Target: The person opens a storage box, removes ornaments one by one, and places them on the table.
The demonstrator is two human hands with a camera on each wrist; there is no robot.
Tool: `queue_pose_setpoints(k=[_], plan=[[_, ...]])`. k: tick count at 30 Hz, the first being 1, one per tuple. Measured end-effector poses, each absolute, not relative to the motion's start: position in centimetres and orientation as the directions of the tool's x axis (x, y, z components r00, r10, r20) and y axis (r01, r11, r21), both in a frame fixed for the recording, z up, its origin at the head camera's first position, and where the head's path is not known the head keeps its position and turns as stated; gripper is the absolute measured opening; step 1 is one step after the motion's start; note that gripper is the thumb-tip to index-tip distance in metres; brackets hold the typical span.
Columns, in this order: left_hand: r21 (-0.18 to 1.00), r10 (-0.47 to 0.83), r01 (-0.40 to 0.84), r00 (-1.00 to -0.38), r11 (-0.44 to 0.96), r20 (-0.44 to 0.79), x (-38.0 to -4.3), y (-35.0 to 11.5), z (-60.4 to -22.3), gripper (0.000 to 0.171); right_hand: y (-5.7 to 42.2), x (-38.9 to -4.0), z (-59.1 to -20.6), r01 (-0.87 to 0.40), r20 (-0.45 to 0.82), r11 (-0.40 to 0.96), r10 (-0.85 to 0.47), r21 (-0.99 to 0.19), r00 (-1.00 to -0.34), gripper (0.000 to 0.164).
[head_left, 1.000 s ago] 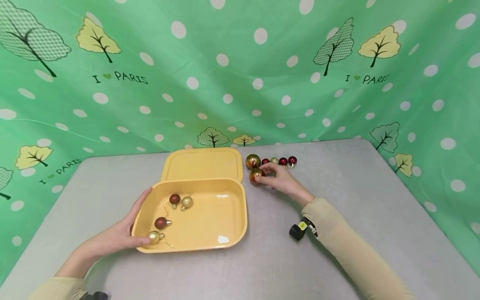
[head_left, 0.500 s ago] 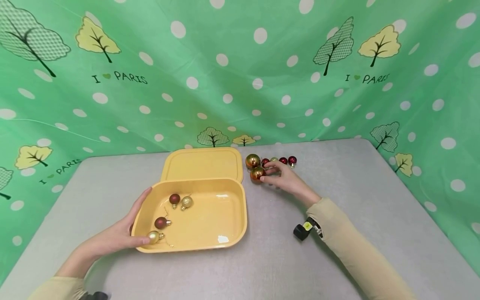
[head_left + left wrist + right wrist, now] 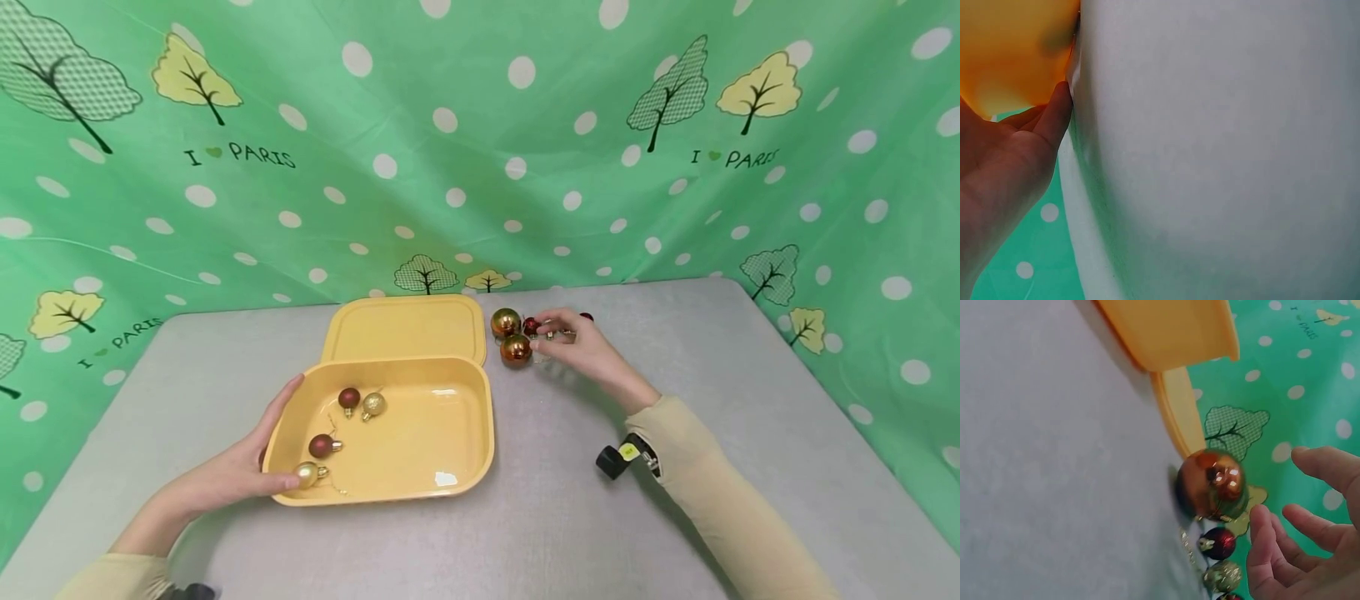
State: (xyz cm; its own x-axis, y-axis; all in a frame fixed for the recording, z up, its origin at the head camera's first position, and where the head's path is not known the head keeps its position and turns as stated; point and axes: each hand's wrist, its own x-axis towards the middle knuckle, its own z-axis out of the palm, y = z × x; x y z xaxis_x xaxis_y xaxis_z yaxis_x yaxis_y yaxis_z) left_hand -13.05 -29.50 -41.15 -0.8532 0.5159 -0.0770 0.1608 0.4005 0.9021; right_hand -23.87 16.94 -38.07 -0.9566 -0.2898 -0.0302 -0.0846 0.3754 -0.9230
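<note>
By L hand point(image 3: 243, 467), yellow box point(image 3: 405, 437) is gripped at its L wall, thumb over rim; 4 small baubles point(image 3: 323, 446) are held inside, one nr thumb tip. Just L of R hand point(image 3: 588, 350), 2 big copper baubles point(image 3: 515, 352) are seen, thumb contact can't be told. R fingers held apart, nothing gripped; small red/gold baubles point(image 3: 1217, 543) partly hidden by them. Lid point(image 3: 408, 329) is set btwn hands, beyond box.

Lid point(image 3: 408, 329) partly behind container point(image 3: 397, 450)
</note>
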Motion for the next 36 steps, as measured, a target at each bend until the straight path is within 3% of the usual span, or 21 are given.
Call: queue_pose_setpoints(k=[8, 17, 27, 36], plan=[[0.902, 0.519, 0.179, -0.853, 0.394, -0.057, -13.2, -29.5, -41.2, 0.115, 14.6, -22.9, -36.6, -0.147, 0.007, 0.36, -0.363, -0.921, -0.932, 0.047], [0.906, 0.531, 0.164, -0.844, 0.391, -0.076, -13.3, -29.3, -41.1, 0.118, 11.2, -22.6, -35.1, -0.27, 0.091, 0.291, -0.509, -0.918, -0.856, 0.04], [0.912, 0.536, 0.158, -0.841, 0.38, -0.078, -13.2, -29.3, -40.9, 0.118, 6.6, -22.5, -33.1, -0.408, 0.104, 0.261, -0.722, -0.875, -0.684, 0.032], [0.909, 0.522, 0.141, -0.847, 0.393, -0.094, -13.1, -29.4, -41.1, 0.119, 3.3, -22.7, -32.8, -0.449, 0.102, 0.217, -0.804, -0.867, -0.585, 0.028]])
